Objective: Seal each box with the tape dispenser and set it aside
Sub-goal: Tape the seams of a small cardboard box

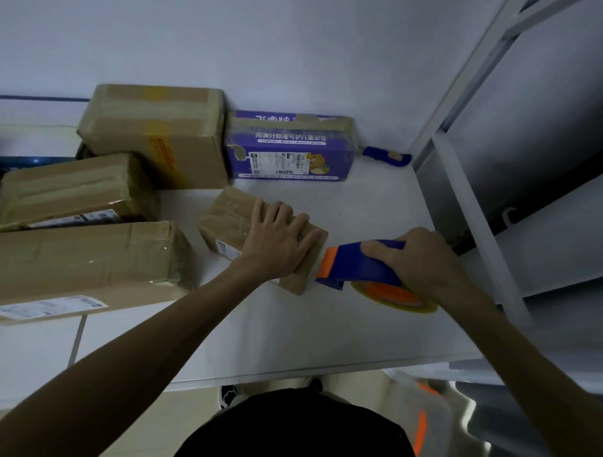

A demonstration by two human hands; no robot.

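Note:
A small brown cardboard box (230, 222) lies on the white table (324, 331) in the middle. My left hand (279, 241) presses flat on its top with fingers spread. My right hand (425, 263) grips the handle of a blue and orange tape dispenser (357, 264). The dispenser's orange front end touches the box's right end, and its tape roll (393, 296) sits close to the table.
Three larger brown boxes (153, 134) (72, 189) (80, 261) are stacked at the left. A purple printed box (292, 146) stands at the back by the wall. A blue utility knife (386, 156) lies beside it. A white shelf frame (472, 200) borders the right.

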